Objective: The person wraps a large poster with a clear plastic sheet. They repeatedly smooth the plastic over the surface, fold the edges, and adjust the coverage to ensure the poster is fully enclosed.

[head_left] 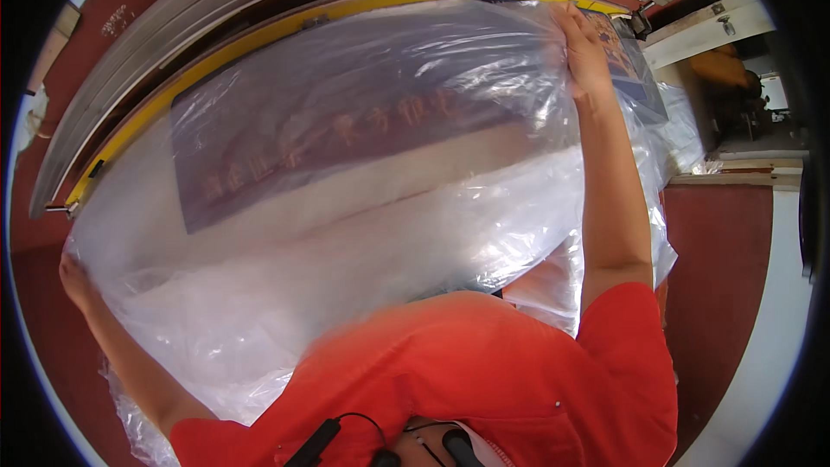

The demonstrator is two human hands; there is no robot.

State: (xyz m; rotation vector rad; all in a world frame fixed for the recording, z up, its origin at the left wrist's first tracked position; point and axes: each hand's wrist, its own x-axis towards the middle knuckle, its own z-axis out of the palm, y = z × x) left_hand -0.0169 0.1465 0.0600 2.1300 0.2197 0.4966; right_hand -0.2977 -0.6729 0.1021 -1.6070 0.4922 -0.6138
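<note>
A wide sheet of clear plastic film point(363, 242) is stretched between my arms, wrinkled and shiny. At the far left edge of the film, my left hand point(74, 281) is closed on its border. My right hand point(584, 50) pinches the film at the back right, with that arm reaching far forward. Through the film shows a dark blue panel point(294, 69) with a row of reddish characters, set on a paler surface. Just beyond my right hand, a patterned orange and dark piece point(612, 47) shows. The tips of both hands' fingers are partly hidden.
A yellow bar point(199, 69) curves along the back edge, with a long grey metal rail point(112, 91) behind it. More crumpled plastic point(683, 130) hangs at the right. A white drawer-like board point(713, 30) stands at the back right, above a reddish-brown floor point(718, 268).
</note>
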